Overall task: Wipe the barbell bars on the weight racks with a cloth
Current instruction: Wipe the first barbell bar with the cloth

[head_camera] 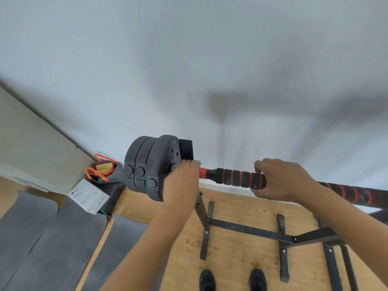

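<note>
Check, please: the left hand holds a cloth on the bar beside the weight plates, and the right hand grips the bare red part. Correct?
One error: the head view shows the right hand gripping the black foam sleeve with red rings, not the bare red part. The left hand does hold the cloth beside the weight plates.
</note>
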`<move>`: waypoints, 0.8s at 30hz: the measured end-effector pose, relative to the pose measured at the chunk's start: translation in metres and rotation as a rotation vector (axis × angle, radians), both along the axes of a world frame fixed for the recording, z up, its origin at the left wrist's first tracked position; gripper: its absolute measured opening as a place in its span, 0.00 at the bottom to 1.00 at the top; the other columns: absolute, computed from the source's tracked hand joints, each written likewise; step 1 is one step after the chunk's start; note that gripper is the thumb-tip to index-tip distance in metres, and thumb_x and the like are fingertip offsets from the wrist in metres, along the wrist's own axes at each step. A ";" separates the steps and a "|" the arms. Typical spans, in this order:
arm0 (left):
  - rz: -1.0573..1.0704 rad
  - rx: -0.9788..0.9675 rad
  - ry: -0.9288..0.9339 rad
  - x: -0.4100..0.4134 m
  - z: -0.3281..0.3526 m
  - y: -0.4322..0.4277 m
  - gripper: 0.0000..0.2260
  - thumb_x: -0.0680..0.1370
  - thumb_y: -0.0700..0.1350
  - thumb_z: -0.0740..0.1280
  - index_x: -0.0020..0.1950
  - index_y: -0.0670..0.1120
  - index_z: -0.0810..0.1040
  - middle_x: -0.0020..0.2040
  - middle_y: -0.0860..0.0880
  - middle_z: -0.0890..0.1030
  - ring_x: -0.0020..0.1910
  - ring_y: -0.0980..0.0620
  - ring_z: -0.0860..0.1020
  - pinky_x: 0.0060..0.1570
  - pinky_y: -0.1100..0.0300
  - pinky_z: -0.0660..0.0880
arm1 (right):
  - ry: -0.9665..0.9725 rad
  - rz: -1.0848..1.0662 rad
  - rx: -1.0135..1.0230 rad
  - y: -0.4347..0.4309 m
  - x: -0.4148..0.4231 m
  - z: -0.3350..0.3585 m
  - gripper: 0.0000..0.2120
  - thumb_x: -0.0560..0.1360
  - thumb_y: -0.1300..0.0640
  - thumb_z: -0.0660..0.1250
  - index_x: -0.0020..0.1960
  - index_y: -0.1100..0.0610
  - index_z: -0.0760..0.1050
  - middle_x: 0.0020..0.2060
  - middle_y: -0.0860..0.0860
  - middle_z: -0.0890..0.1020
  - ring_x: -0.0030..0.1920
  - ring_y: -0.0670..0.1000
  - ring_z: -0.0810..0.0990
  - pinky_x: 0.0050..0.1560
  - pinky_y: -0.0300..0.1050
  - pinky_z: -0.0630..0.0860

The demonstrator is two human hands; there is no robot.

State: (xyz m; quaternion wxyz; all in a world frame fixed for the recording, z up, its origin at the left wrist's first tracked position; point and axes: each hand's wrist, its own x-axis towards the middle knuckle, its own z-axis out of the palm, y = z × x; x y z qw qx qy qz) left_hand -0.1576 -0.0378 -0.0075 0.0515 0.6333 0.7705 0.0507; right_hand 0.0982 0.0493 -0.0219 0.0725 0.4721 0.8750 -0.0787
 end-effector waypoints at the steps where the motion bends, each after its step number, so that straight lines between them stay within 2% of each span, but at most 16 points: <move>1: 0.016 -0.014 0.004 -0.007 0.001 0.001 0.22 0.83 0.36 0.65 0.73 0.55 0.72 0.58 0.51 0.79 0.51 0.52 0.76 0.52 0.56 0.78 | 0.027 -0.035 -0.103 0.003 0.000 -0.003 0.16 0.68 0.34 0.66 0.43 0.45 0.67 0.36 0.44 0.75 0.35 0.44 0.77 0.38 0.41 0.77; 3: 0.028 -0.036 0.014 -0.012 0.002 0.003 0.18 0.82 0.38 0.66 0.70 0.53 0.74 0.56 0.51 0.80 0.49 0.52 0.76 0.52 0.56 0.78 | 0.067 -0.092 -0.236 0.004 -0.001 -0.008 0.14 0.67 0.38 0.70 0.39 0.45 0.69 0.33 0.45 0.77 0.32 0.44 0.78 0.36 0.41 0.77; 5: 0.034 -0.056 0.059 -0.002 0.001 0.006 0.15 0.83 0.37 0.65 0.68 0.48 0.75 0.60 0.48 0.80 0.57 0.50 0.78 0.54 0.57 0.78 | 0.069 -0.105 -0.226 0.002 -0.002 -0.009 0.13 0.67 0.41 0.71 0.38 0.46 0.70 0.31 0.46 0.78 0.31 0.44 0.78 0.36 0.41 0.78; 8: 0.022 -0.052 0.041 0.036 -0.002 0.008 0.14 0.82 0.36 0.65 0.68 0.43 0.73 0.63 0.43 0.78 0.63 0.44 0.77 0.57 0.54 0.77 | -0.006 -0.064 -0.003 -0.008 -0.002 -0.011 0.11 0.72 0.41 0.68 0.42 0.46 0.70 0.32 0.44 0.76 0.32 0.44 0.77 0.37 0.41 0.78; 11: -0.045 -0.021 -0.015 0.063 -0.007 0.008 0.18 0.80 0.36 0.68 0.69 0.46 0.72 0.63 0.46 0.78 0.62 0.47 0.78 0.60 0.54 0.78 | -0.039 -0.035 0.238 -0.023 -0.001 -0.017 0.12 0.75 0.41 0.65 0.46 0.47 0.66 0.31 0.43 0.73 0.30 0.46 0.76 0.34 0.41 0.76; 15: -0.043 -0.067 -0.067 0.033 -0.005 0.007 0.25 0.81 0.32 0.65 0.75 0.52 0.71 0.64 0.47 0.78 0.64 0.44 0.78 0.57 0.51 0.79 | 0.012 -0.078 0.304 -0.030 0.002 -0.023 0.14 0.72 0.44 0.71 0.46 0.49 0.68 0.30 0.43 0.72 0.29 0.47 0.73 0.30 0.41 0.73; 16: -0.030 -0.053 -0.047 0.019 -0.004 0.005 0.26 0.81 0.32 0.64 0.76 0.53 0.71 0.65 0.48 0.79 0.64 0.45 0.78 0.56 0.53 0.79 | 0.028 -0.070 0.304 -0.031 0.003 -0.022 0.14 0.72 0.45 0.72 0.47 0.49 0.70 0.31 0.43 0.72 0.29 0.47 0.73 0.30 0.42 0.75; 19: 0.022 0.029 0.043 -0.012 -0.002 0.003 0.17 0.83 0.38 0.64 0.70 0.53 0.74 0.54 0.52 0.80 0.48 0.52 0.78 0.44 0.59 0.74 | 0.035 -0.017 0.249 -0.030 0.008 -0.015 0.12 0.74 0.43 0.67 0.50 0.48 0.69 0.35 0.43 0.73 0.34 0.45 0.74 0.36 0.42 0.78; 20: 0.018 0.042 0.079 -0.013 -0.004 0.003 0.15 0.84 0.40 0.64 0.70 0.52 0.74 0.55 0.52 0.80 0.49 0.52 0.78 0.45 0.60 0.75 | 0.018 0.003 0.216 -0.027 0.010 -0.010 0.13 0.74 0.41 0.66 0.51 0.47 0.68 0.36 0.42 0.74 0.36 0.45 0.75 0.38 0.41 0.79; 23: -0.019 0.074 0.127 -0.001 -0.010 0.000 0.15 0.84 0.40 0.62 0.71 0.48 0.72 0.62 0.49 0.80 0.62 0.51 0.77 0.61 0.59 0.75 | -0.008 0.020 0.146 -0.014 0.013 0.001 0.16 0.72 0.38 0.67 0.49 0.46 0.67 0.37 0.42 0.72 0.36 0.44 0.75 0.40 0.40 0.79; 24: -0.015 0.066 0.116 0.005 -0.010 -0.001 0.14 0.84 0.39 0.63 0.70 0.47 0.72 0.62 0.48 0.80 0.64 0.49 0.77 0.63 0.59 0.75 | -0.003 -0.002 0.095 -0.010 0.012 0.001 0.17 0.71 0.38 0.68 0.48 0.47 0.66 0.37 0.43 0.72 0.36 0.43 0.75 0.40 0.40 0.79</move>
